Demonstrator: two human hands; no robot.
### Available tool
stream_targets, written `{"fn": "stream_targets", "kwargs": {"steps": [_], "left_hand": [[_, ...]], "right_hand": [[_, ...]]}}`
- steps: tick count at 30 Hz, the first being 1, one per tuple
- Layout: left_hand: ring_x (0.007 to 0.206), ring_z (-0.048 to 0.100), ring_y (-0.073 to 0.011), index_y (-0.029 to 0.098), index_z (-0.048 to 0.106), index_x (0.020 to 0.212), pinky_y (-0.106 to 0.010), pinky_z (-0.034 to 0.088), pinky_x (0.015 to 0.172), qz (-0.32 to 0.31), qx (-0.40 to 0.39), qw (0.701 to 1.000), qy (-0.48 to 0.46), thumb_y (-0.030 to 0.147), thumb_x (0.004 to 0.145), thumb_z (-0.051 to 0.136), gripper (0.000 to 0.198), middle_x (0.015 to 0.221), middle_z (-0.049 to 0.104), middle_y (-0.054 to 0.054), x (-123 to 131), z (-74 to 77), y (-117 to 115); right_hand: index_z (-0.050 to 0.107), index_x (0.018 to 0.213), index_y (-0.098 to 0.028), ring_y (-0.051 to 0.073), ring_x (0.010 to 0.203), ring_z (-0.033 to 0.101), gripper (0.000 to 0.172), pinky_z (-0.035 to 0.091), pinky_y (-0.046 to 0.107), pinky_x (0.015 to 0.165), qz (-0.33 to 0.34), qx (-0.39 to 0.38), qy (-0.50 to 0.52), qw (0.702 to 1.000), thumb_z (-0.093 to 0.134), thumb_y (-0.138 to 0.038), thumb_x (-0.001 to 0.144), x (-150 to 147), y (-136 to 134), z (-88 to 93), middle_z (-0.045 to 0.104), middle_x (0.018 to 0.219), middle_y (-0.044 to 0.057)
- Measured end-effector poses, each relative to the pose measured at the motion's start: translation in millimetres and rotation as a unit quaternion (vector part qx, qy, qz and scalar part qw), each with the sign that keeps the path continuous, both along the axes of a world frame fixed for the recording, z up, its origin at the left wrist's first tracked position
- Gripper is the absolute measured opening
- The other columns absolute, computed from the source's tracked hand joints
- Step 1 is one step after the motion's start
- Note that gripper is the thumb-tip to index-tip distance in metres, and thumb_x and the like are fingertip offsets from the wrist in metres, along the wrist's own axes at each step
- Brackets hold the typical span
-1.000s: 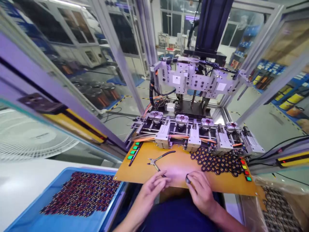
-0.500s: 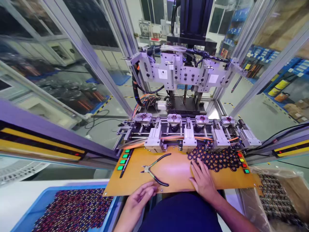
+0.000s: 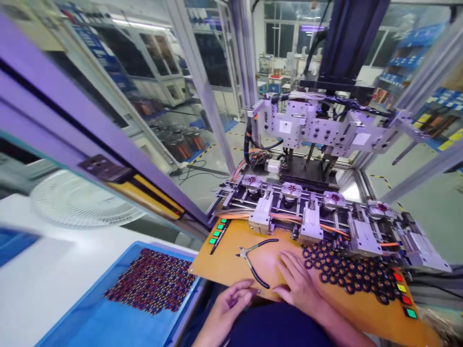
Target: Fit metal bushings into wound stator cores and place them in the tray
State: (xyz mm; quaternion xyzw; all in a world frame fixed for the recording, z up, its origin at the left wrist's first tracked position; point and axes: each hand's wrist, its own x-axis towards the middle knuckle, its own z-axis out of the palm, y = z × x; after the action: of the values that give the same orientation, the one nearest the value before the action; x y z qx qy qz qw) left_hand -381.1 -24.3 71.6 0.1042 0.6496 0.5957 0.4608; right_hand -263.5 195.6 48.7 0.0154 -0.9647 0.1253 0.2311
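Note:
My right hand (image 3: 298, 282) rests on the orange work panel (image 3: 235, 267) with its fingers stretched out and nothing in them. Just to its right lies a cluster of small dark ring-shaped parts (image 3: 352, 272) with copper-coloured centres. Near the panel's front edge hovers my left hand (image 3: 231, 306), loosely curled, thumb and fingers apart, and no object shows in it. Between the left hand and the machine lie diagonal cutters (image 3: 249, 262) with black and green handles spread, their jaws pointing left. The left hand's fingertips are close to the lower handle.
Behind the panel stands a machine row of metal fixtures (image 3: 262, 214), with round parts (image 3: 292, 188) on top. A blue tray (image 3: 119, 315) of many small parts is at the left. Green buttons (image 3: 218, 233) and a black pen-like tool (image 3: 219, 238) lie along the panel's left side.
The view has swung left, bringing more of the blue tray and a white fan in. My right hand has drawn back left, away from the ring parts. The cutters stay put.

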Motion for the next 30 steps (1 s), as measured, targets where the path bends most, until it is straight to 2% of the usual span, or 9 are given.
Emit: {"fn": "stream_targets", "kwargs": {"steps": [3, 6, 9, 15, 19, 22, 25, 27, 30], "left_hand": [[0.083, 0.064, -0.0181, 0.014, 0.066, 0.11, -0.031, 0.047, 0.081, 0.017, 0.003, 1.0, 0.013, 0.058, 0.07, 0.075, 0.061, 0.088, 0.072, -0.008, 6.4, -3.9, -11.3], [0.08, 0.062, -0.0167, 0.014, 0.066, 0.107, -0.03, 0.047, 0.079, 0.048, -0.002, 0.999, 0.015, 0.057, 0.068, 0.077, 0.059, 0.089, 0.072, -0.008, 12.4, -7.1, -24.4], [0.081, 0.062, -0.0168, 0.013, 0.065, 0.105, -0.031, 0.046, 0.08, 0.077, -0.003, 0.997, 0.015, 0.055, 0.067, 0.079, 0.058, 0.09, 0.071, -0.008, 18.3, -12.0, -33.6], [0.082, 0.061, -0.0184, 0.01, 0.068, 0.104, -0.034, 0.046, 0.082, 0.088, 0.045, 0.995, 0.009, 0.057, 0.077, 0.069, 0.054, 0.092, 0.071, -0.011, 23.9, -16.5, -20.9], [0.089, 0.063, -0.0191, 0.013, 0.062, 0.123, -0.032, 0.048, 0.078, 0.102, 0.115, 0.988, -0.026, 0.06, 0.084, 0.058, 0.061, 0.11, 0.069, -0.014, 23.1, -8.1, 2.6], [0.097, 0.063, -0.0212, 0.016, 0.061, 0.126, -0.033, 0.048, 0.085, 0.103, 0.184, 0.976, -0.057, 0.059, 0.078, 0.067, 0.065, 0.111, 0.068, -0.012, 21.4, 2.6, 15.3], [0.088, 0.067, -0.0225, 0.014, 0.067, 0.117, -0.038, 0.048, 0.09, 0.097, 0.239, 0.964, -0.068, 0.064, 0.068, 0.073, 0.07, 0.099, 0.071, -0.011, 17.1, 14.9, 19.1], [0.089, 0.067, -0.025, 0.014, 0.069, 0.115, -0.043, 0.047, 0.094, 0.088, 0.262, 0.959, -0.061, 0.068, 0.065, 0.073, 0.073, 0.102, 0.071, -0.013, 12.4, 24.5, 16.8], [0.109, 0.062, -0.0304, 0.017, 0.074, 0.107, -0.047, 0.039, 0.106, 0.047, 0.292, 0.955, -0.031, 0.065, 0.065, 0.074, 0.065, 0.118, 0.066, -0.014, 4.5, 43.7, 9.3]], "right_hand": [[0.043, 0.14, -0.01, 0.038, 0.14, 0.032, 0.097, 0.041, 0.058, 0.108, 0.02, -0.018, -0.027, 0.999, 0.083, -0.051, 0.061, -34.9, -14.1, 2.6, 0.037, 0.149, 0.023], [0.037, 0.145, -0.011, 0.045, 0.14, 0.026, 0.106, 0.033, 0.07, 0.105, 0.013, -0.029, -0.053, 0.998, 0.084, -0.053, 0.059, -56.1, -24.4, 1.0, 0.031, 0.152, 0.026], [0.039, 0.144, -0.011, 0.047, 0.134, 0.035, 0.093, 0.033, 0.073, 0.102, 0.006, -0.036, -0.064, 0.997, 0.081, -0.042, 0.067, -62.0, -25.9, -3.4, 0.04, 0.146, 0.026], [0.055, 0.124, -0.007, 0.031, 0.096, 0.058, 0.041, 0.055, 0.052, 0.081, 0.004, -0.057, -0.049, 0.997, 0.059, -0.024, 0.087, -56.5, -23.0, -7.7, 0.061, 0.105, 0.018], [0.052, 0.124, -0.011, 0.025, 0.098, 0.06, 0.036, 0.058, 0.041, 0.082, 0.029, -0.094, -0.044, 0.994, 0.054, -0.025, 0.091, -42.0, -32.1, 8.0, 0.06, 0.105, 0.015], [0.05, 0.13, -0.015, 0.021, 0.106, 0.06, 0.039, 0.057, 0.032, 0.087, 0.066, -0.187, -0.046, 0.979, 0.053, -0.025, 0.093, -26.2, -41.7, 25.2, 0.059, 0.112, 0.013], [0.056, 0.129, -0.02, 0.024, 0.113, 0.06, 0.043, 0.054, 0.033, 0.094, 0.084, -0.313, -0.056, 0.944, 0.063, -0.028, 0.087, -13.5, -46.0, 32.5, 0.062, 0.119, 0.012], [0.062, 0.123, -0.02, 0.026, 0.112, 0.062, 0.044, 0.056, 0.034, 0.092, 0.051, -0.431, -0.099, 0.895, 0.068, -0.037, 0.083, -8.1, -45.5, 31.4, 0.064, 0.12, 0.013], [0.067, 0.118, -0.016, 0.028, 0.095, 0.069, 0.053, 0.06, 0.038, 0.078, -0.022, -0.627, -0.238, 0.742, 0.054, -0.058, 0.088, -5.0, -41.7, 32.6, 0.069, 0.11, 0.017]]}}
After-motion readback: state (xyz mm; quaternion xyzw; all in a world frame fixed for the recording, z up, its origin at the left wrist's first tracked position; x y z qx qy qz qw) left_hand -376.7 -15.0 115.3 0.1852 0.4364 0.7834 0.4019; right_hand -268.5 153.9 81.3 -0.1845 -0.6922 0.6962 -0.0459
